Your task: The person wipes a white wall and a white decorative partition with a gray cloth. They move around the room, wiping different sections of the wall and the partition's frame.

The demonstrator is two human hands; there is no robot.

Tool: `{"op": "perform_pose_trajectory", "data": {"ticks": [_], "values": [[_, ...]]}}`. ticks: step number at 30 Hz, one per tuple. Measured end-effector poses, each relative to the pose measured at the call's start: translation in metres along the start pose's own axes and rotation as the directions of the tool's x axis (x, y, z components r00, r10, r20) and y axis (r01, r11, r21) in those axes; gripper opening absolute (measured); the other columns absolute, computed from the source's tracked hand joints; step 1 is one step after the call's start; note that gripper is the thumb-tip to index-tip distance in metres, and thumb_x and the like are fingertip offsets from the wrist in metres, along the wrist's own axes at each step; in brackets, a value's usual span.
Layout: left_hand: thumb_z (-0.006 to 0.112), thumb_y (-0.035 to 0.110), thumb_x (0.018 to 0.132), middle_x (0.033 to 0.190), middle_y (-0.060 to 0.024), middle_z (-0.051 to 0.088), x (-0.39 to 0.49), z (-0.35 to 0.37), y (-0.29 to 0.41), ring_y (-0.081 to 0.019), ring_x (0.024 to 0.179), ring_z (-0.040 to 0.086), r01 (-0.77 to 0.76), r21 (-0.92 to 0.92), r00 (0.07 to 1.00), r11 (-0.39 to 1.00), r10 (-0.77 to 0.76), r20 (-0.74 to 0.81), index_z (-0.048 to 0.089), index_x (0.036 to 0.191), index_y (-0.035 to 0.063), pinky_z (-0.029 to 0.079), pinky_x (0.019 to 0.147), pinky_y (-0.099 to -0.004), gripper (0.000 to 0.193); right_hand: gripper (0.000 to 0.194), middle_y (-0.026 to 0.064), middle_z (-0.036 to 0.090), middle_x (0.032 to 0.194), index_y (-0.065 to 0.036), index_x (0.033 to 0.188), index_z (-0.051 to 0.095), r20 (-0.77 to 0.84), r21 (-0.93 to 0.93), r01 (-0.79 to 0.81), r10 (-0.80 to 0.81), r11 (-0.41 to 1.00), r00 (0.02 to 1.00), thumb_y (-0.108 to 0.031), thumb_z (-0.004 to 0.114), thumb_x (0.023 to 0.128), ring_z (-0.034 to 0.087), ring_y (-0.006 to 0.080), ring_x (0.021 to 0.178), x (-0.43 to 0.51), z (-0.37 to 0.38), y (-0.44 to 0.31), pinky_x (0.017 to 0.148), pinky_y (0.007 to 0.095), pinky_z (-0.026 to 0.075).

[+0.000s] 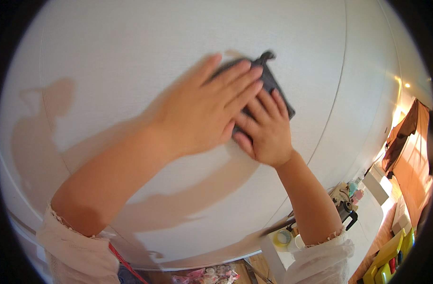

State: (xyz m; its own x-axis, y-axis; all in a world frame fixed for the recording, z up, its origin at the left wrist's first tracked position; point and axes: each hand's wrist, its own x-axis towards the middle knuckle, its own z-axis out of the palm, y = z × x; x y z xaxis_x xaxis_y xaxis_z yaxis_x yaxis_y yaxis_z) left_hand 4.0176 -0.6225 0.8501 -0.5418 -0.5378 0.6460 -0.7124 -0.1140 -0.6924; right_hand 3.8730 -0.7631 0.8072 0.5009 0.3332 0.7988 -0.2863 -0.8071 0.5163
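A flat dark grey piece (pixel 270 80) with a small black tab at its upper corner lies against a smooth white wall panel (pixel 188 32). Its material cannot be made out. My left hand (pixel 202 110) reaches across it, fingers extended and slightly blurred, covering much of its left part. Lower right, my right hand (pixel 269 133) rests on the piece with its fingers spread and its thumb by the lower edge. The left fingertips overlap the right fingers. Whether the right hand grips the piece is unclear.
At lower right a white table (pixel 365 220) bears a roll of tape (pixel 283 237), a white cup (pixel 299 242), a black-handled jug (pixel 347 211) and a pink bottle (pixel 357 196). Yellow containers (pixel 388 248) stand beyond. Plastic packets (pixel 209 275) lie below; an orange-brown curtain (pixel 413 152) hangs far right.
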Motion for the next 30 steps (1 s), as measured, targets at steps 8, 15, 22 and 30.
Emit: {"op": "perform_pose_trajectory", "data": {"ticks": [8,15,22,30], "values": [[0.056,0.043,0.083,0.147,-0.0077,0.037,0.032,0.010,0.002,-0.0205,0.137,0.029,-0.046,-0.030,0.998,0.998,0.045,-0.048,0.042,0.138,0.0071,0.014,0.115,-0.0422,0.067,0.047,0.0000,0.048,0.138,-0.030,0.123,0.059,0.030,-0.032,0.094,-0.093,0.995,0.995,-0.036,0.063,0.076,0.039,0.0220,0.131,-0.006,-0.018,0.053,0.108,0.0467,0.026],[0.052,0.042,0.085,0.146,-0.0095,0.038,0.055,0.021,0.027,-0.0229,0.137,0.031,-0.065,0.092,0.998,0.994,0.064,0.016,0.043,0.137,0.0044,0.017,0.114,-0.0411,0.064,0.050,0.0010,0.045,0.140,-0.028,0.125,0.057,0.006,-0.010,-0.017,0.017,1.000,1.000,-0.035,0.063,0.076,0.038,0.0237,0.131,-0.039,-0.012,0.055,0.108,0.0486,0.024],[0.054,0.044,0.085,0.150,-0.0147,0.030,0.052,0.037,0.064,-0.0273,0.140,0.025,-0.156,0.049,0.985,0.986,0.152,0.078,0.037,0.140,0.0015,0.012,0.115,-0.0441,0.072,0.050,0.0002,0.047,0.138,-0.032,0.124,0.057,0.143,-0.025,0.107,-0.103,0.994,0.984,-0.036,0.065,0.075,0.039,0.0224,0.130,-0.084,-0.023,0.078,0.108,0.0477,0.026],[0.050,0.029,0.088,0.147,-0.0131,0.035,0.144,0.064,0.080,-0.0245,0.138,0.029,-0.078,-0.009,0.987,0.997,0.076,-0.139,0.041,0.137,-0.0003,0.016,0.114,-0.0414,0.058,0.050,0.0068,0.042,0.143,-0.021,0.127,0.055,-0.061,-0.100,-0.184,0.178,0.978,0.982,-0.036,0.060,0.080,0.035,0.0320,0.132,-0.088,-0.035,0.130,0.108,0.0520,0.023]]}}
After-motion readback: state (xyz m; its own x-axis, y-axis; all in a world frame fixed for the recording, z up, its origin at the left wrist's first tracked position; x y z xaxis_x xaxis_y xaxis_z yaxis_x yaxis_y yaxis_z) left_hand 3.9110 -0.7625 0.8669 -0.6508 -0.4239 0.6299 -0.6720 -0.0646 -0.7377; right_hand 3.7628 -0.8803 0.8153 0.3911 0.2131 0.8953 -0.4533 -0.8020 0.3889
